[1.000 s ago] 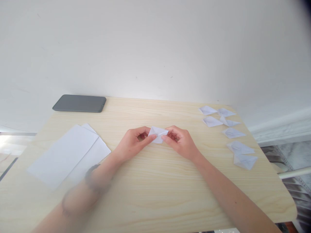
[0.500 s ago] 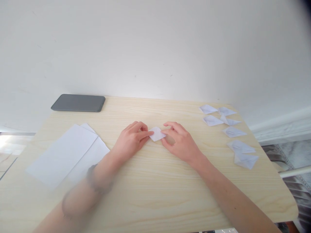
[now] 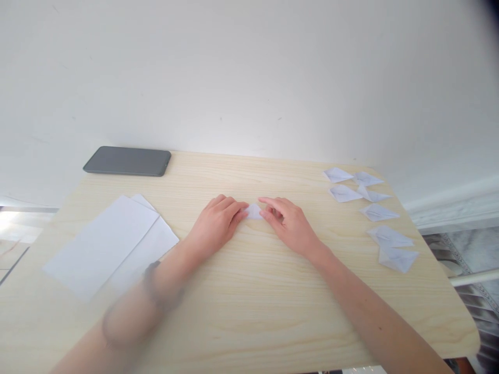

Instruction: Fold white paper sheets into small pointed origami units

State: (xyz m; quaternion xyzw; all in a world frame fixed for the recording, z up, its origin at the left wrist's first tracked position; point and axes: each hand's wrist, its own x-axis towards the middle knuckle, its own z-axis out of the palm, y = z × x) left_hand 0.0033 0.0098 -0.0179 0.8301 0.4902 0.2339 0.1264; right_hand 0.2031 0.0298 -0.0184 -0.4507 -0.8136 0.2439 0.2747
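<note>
Folded paper (image 3: pixel 254 211) on the wooden table (image 3: pixel 249 311), left hand (image 3: pixel 214 221) pinching one end, right hand (image 3: pixel 290 222) at the other, index finger extended, its pinch unclear, plain white sheets (image 3: pixel 105 236), plain dark phone (image 3: pixel 127 161) at left.

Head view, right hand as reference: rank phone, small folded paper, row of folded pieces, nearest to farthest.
1. Small folded paper: just left of the right hand, at its thumb.
2. Folded pieces: along the table's right side.
3. Phone: far left, back edge near the wall.
</note>
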